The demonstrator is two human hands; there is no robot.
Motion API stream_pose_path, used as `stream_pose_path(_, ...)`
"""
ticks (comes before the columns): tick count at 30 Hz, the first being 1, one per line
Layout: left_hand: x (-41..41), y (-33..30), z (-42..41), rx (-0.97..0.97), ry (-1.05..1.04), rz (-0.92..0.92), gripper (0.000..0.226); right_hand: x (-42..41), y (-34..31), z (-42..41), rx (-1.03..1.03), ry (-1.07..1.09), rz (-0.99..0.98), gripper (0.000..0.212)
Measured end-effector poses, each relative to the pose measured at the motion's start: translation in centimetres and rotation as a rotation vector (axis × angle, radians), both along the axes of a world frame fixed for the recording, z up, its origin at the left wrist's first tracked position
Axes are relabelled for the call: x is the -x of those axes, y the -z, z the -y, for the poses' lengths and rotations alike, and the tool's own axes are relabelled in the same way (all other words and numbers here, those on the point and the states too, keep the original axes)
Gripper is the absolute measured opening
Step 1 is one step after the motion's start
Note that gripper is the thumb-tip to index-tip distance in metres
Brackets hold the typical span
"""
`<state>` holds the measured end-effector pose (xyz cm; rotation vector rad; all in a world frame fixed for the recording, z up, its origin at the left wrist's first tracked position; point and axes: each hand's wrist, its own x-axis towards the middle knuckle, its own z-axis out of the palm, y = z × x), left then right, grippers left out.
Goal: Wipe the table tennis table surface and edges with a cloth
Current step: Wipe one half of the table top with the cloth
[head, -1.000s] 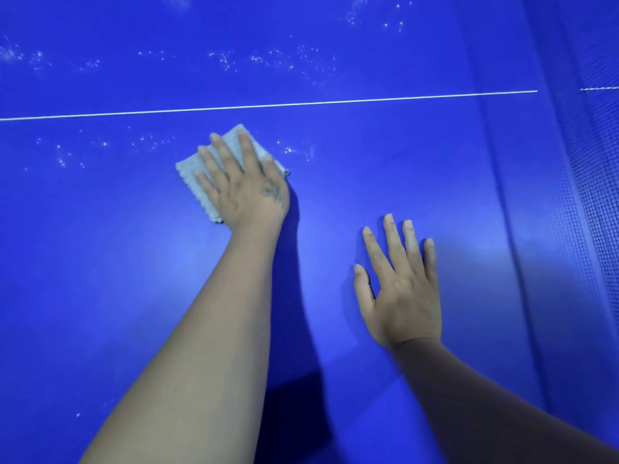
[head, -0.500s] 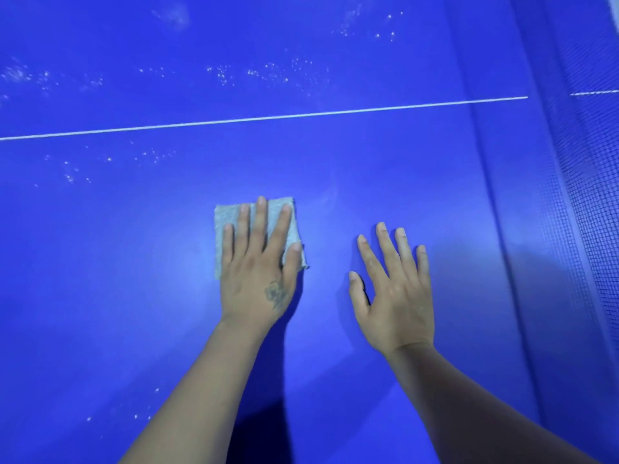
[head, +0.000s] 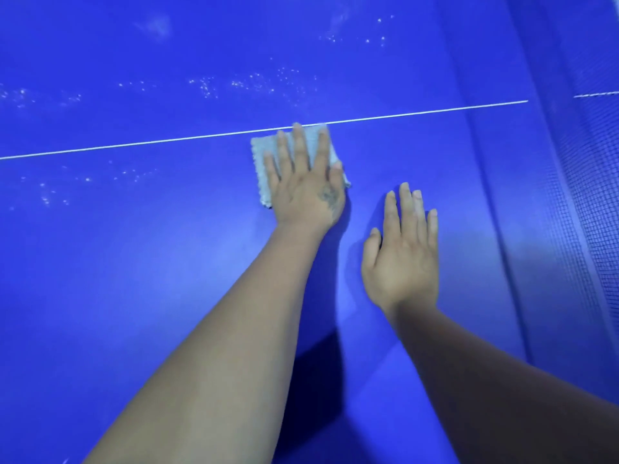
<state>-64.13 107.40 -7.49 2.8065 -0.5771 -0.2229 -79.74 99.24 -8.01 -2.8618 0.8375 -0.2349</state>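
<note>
The blue table tennis table (head: 134, 279) fills the view. A folded pale grey cloth (head: 261, 162) lies flat on it, its far edge touching the white centre line (head: 134, 146). My left hand (head: 304, 189) presses down on the cloth with fingers spread, covering most of it. Just to the right and nearer me, my right hand (head: 402, 256) rests palm-down on the bare surface, fingers apart, holding nothing.
White specks (head: 261, 83) are scattered beyond the centre line, and more specks (head: 87, 179) lie left of the cloth on the near side. The dark mesh net (head: 589, 195) runs along the right side of the view.
My left hand has pushed the cloth away from me and slightly right, up to the white line. My right hand has stayed planted on the table.
</note>
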Motion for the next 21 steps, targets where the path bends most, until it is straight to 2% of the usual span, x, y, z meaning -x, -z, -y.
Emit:
stream_pose_path(3, 3.7, 0.7, -0.2, 0.006, 0.218, 0.119, 0.062, -0.1, 0.3, 0.0, 0.023, -0.024, -0.007, 0.064)
stream_pose_path(6, 6.7, 0.7, -3.5, 0.016, 0.283, 0.139, 0.059, 0.0, 0.2, 0.1, 0.032, -0.019, -0.004, 0.064)
stream_pose_path(10, 6.7, 0.6, -8.3, -0.009, 0.188, 0.129, 0.059, 0.0, 0.6, 0.1, 0.060, -0.019, 0.011, 0.062)
stream_pose_path(13, 3.9, 0.5, -8.9, -0.049, 0.056, 0.108, 0.062, 0.0, 0.7, 0.1, 0.065, -0.026, 0.006, 0.061)
stream_pose_path(18, -2.1, 0.2, -4.1, -0.020, -0.173, -0.012, 0.066, 0.0, 0.9, 0.1, 0.053, -0.019, -0.002, 0.061)
stream_pose_path(21, -3.4, -0.1, 0.4, -0.021, -0.124, -0.059, 0.066, 0.0, 1.0, 0.1, 0.048, -0.018, 0.014, 0.061)
